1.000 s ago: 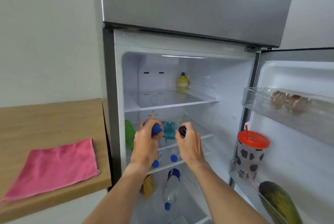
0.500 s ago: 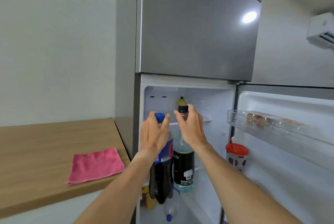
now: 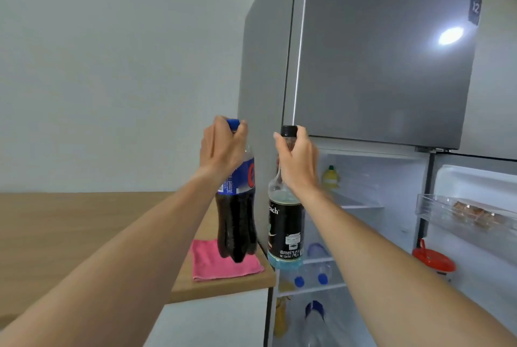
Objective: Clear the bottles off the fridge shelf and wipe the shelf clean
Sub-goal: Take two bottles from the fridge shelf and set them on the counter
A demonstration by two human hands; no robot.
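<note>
My left hand grips the neck of a dark cola bottle with a blue cap and blue label, held in the air above the pink cloth. My right hand holds the neck of a black-capped bottle with a black label and pale blue liquid, hanging beside the counter's edge in front of the open fridge. On a fridge shelf lie clear bottles with blue caps. A small yellow bottle stands on the upper shelf.
A wooden counter runs left of the fridge. The open fridge door on the right carries a clear tray and a cup with a red lid. The grey freezer door is closed above. More bottles lie lower in the fridge.
Both hands have lifted the two bottles out of the fridge and carried them left, toward the counter; the cola bottle now hangs over the pink cloth.
</note>
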